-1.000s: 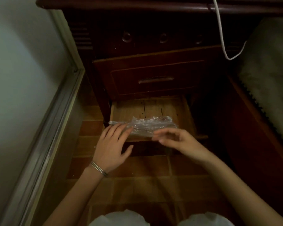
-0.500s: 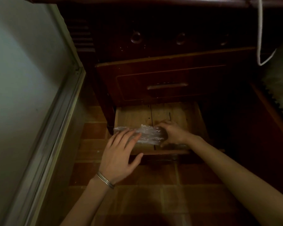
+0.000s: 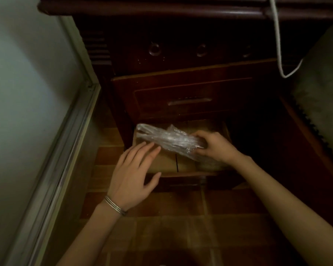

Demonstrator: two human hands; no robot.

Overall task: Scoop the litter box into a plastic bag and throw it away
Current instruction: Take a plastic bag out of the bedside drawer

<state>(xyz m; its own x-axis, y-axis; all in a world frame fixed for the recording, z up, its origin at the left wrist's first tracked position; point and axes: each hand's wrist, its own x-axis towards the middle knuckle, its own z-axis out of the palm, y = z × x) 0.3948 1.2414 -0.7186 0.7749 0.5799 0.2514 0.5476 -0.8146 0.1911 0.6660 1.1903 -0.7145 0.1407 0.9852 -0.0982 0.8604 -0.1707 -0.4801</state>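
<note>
A crumpled bundle of clear plastic bags point(image 3: 167, 139) is raised over the open bottom drawer point(image 3: 183, 166) of a dark wooden cabinet. My right hand point(image 3: 213, 146) grips the bundle's right end, fingers curled round it. My left hand point(image 3: 135, 169), with bangles on the wrist, hovers flat over the drawer's left front corner, its fingertips just below the bundle; I cannot tell if they touch it. The bundle's left end sticks out toward the drawer's back left corner. No litter box is in view.
The shut upper drawer point(image 3: 190, 100) with a metal handle sits above the open one. A pale wall and metal door frame point(image 3: 69, 131) run along the left. A white cable point(image 3: 277, 41) hangs at upper right beside a cushioned seat point(image 3: 319, 96). Tiled floor point(image 3: 181, 227) lies below.
My right hand closed on the bundle's right end and lifted it off the drawer's front, tilting it. My left hand slipped off the bundle and stays near the front left corner.
</note>
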